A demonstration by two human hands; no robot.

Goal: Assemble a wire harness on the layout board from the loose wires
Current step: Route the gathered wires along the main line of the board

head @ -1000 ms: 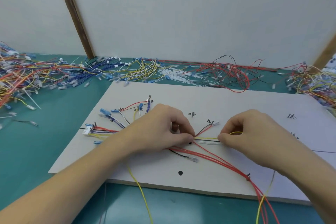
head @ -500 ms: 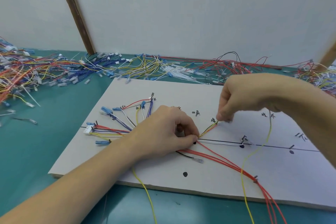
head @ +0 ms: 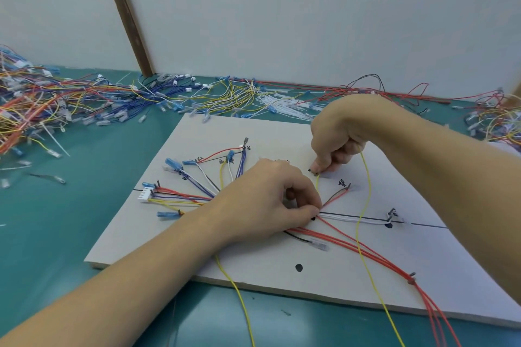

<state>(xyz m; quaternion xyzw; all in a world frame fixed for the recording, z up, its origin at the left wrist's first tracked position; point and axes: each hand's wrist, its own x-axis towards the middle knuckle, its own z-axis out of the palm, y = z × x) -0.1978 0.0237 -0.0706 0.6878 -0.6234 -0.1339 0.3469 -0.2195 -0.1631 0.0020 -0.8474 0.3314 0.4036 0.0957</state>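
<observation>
Centrally in the frame, the harness (head: 197, 194) lies on the white board (head: 282, 132), its wires fanning toward the left from a single gather point at board centre. Blue terminals (head: 170, 163) and a white connector (head: 144, 194) end the fanned wires at centre left. Red wires (head: 366, 252) run from the gather point toward the lower right edge of the frame. A white wire (head: 355, 220) follows the black line (head: 428, 225) drawn rightward across the board.

The left hand (head: 267, 203) rests on the board at frame centre, fingers curled, thumb and forefinger pinching the bundle at the gather point. The right hand (head: 335, 138), just above and right of it, has its fingers curled and pinches a yellow wire (head: 363, 234) at a black mark; the wire loops out of the fist and trails to the lower edge of the frame.

The board sits on a green tabletop (head: 70, 234). Loose wires (head: 42, 104) lie heaped along the upper left and across the back edge, below a white wall (head: 310, 14).
</observation>
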